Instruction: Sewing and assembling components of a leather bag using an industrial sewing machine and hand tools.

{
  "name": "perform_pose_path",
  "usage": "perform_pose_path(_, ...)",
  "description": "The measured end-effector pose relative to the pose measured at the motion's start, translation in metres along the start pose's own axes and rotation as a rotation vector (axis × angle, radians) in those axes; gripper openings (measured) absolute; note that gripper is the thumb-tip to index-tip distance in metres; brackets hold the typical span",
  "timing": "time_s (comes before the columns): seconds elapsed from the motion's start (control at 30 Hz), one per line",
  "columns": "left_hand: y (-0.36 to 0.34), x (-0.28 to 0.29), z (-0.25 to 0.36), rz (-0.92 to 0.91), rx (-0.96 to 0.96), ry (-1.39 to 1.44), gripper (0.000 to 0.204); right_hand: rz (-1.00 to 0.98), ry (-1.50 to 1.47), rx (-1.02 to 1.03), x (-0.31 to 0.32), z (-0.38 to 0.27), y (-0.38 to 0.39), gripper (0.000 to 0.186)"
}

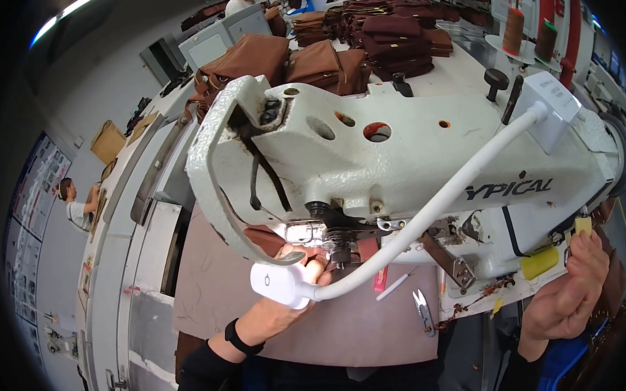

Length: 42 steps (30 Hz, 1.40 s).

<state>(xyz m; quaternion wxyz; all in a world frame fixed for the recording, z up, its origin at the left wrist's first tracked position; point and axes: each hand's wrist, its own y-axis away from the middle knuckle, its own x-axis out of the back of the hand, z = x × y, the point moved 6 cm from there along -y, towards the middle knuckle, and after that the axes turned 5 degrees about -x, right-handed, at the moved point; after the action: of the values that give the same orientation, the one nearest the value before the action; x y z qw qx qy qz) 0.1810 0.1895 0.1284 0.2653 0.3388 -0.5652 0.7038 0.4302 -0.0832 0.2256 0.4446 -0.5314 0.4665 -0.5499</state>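
The white sewing machine [426, 165] stands over a brown mat [370, 334]. A white lamp [279, 283] hides part of the left hand [277, 318]. The right hand [568, 299] is up, with bent fingers. A brown piece [263, 240] lies near the left fingers; I can't tell if they grip it. A yellow tab [583, 225] is at the right fingertips, grip unclear. Keeping the piece flat and fingers out of harm's way seems best.

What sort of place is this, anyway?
Most likely a sewing workshop, perhaps for bags: a big white sewing machine dominates the view, what look like brown bags are piled behind it, and thread spools stand at upper right.
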Motion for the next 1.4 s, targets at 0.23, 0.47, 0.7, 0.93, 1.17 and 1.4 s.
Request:
perform_pose_path(0.23,0.0,0.002,0.009,0.114,0.005,-0.051,0.033,0.113,0.209,-0.122,-0.001,-0.025,-0.006,0.026)
perform_pose_path(0.47,0.007,0.006,0.015,0.083,0.002,-0.107,0.044,-0.685,-0.417,-0.354,-0.1,-0.111,0.073,0.021)
perform_pose_path(0.7,0.003,0.007,0.01,-0.022,-0.02,-0.053,0.046,-0.528,-0.486,-0.461,-0.128,-0.126,0.079,0.032)
perform_pose_path(0.93,-0.006,0.01,0.011,-0.102,-0.026,-0.126,0.044,-0.534,-0.478,-0.428,-0.164,-0.126,0.062,0.036)
perform_pose_path(1.17,-0.008,0.006,0.007,-0.052,-0.047,-0.118,0.04,-0.509,-0.516,-0.443,-0.16,-0.124,0.07,0.034)
perform_pose_path(1.4,0.002,0.001,0.006,-0.065,-0.061,-0.186,0.032,-0.576,-0.555,-0.443,-0.156,-0.125,0.078,0.031)
